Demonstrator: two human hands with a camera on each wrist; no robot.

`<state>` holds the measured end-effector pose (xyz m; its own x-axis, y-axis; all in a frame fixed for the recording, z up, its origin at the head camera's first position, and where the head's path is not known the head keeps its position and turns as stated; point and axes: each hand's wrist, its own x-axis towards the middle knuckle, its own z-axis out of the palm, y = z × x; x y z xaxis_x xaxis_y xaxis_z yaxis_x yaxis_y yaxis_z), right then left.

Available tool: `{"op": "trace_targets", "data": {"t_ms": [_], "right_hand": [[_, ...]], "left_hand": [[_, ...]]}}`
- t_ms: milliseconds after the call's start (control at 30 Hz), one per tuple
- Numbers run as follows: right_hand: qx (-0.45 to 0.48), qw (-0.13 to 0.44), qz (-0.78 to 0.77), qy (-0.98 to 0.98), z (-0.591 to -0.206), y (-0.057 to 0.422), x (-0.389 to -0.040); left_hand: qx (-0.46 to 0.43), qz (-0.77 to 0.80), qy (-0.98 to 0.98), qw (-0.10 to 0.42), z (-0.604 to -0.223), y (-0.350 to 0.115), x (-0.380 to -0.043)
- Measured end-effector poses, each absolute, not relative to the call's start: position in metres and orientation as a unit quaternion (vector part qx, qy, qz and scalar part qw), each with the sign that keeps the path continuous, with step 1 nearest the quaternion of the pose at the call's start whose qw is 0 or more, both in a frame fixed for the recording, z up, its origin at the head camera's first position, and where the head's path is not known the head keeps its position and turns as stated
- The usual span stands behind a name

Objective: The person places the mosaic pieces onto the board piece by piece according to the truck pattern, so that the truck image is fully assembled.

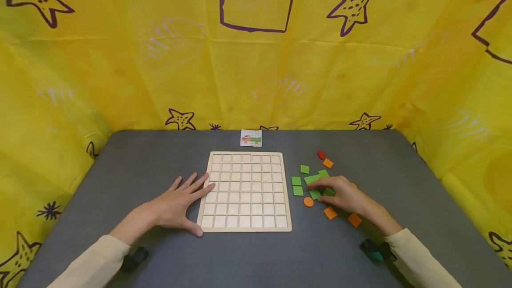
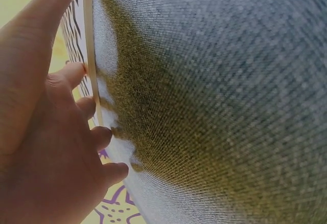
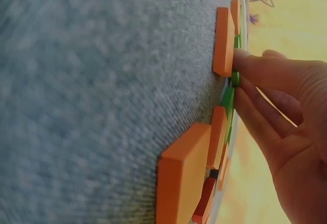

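A pale wooden grid board (image 1: 246, 229) lies on the dark table, its square cells bare. My left hand (image 1: 176, 203), fingers spread, rests along the board's left edge, with fingertips on the frame and the thumb by the lower left corner. In the left wrist view, the fingers of the left hand (image 2: 56, 147) reach the board's rim (image 2: 91, 45). Right of the board, my right hand (image 1: 344, 194) reaches into a cluster of green tiles (image 1: 311, 179). Its thumb and index finger pinch a green square tile (image 1: 314, 195) at table level. The palm hides part of the cluster.
Orange square tiles (image 1: 330, 213), an orange round tile (image 1: 308, 202) and a red piece (image 1: 322, 154) lie around the green ones. A small printed pattern card (image 1: 251, 138) sits behind the board. Yellow patterned cloth (image 1: 256, 79) encloses the grey table (image 1: 256, 261).
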<state>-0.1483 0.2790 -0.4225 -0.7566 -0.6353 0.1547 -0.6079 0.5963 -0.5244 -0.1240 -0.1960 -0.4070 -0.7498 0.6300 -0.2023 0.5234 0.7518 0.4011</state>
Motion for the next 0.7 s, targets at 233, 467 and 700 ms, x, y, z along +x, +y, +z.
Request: {"op": "trace_targets", "data": {"t_ms": [233, 467, 700], "right_hand": [[-0.341, 0.031, -0.292, 0.893, -0.4212, 0.2799, -0.1468], [-0.356, 0.018, -0.277, 0.892, -0.4221, 0.2797, -0.1456], [-0.350, 0.024, -0.300, 0.887, -0.4143, 0.2796, -0.1446]], "left_hand": [[0.312, 0.160, 0.922, 0.165, -0.4083, -0.1954, -0.1235], [0.297, 0.158, 0.926, 0.174, -0.4071, -0.1966, -0.1228], [0.288, 0.155, 0.929, 0.177, -0.4055, -0.1960, -0.1224]]}}
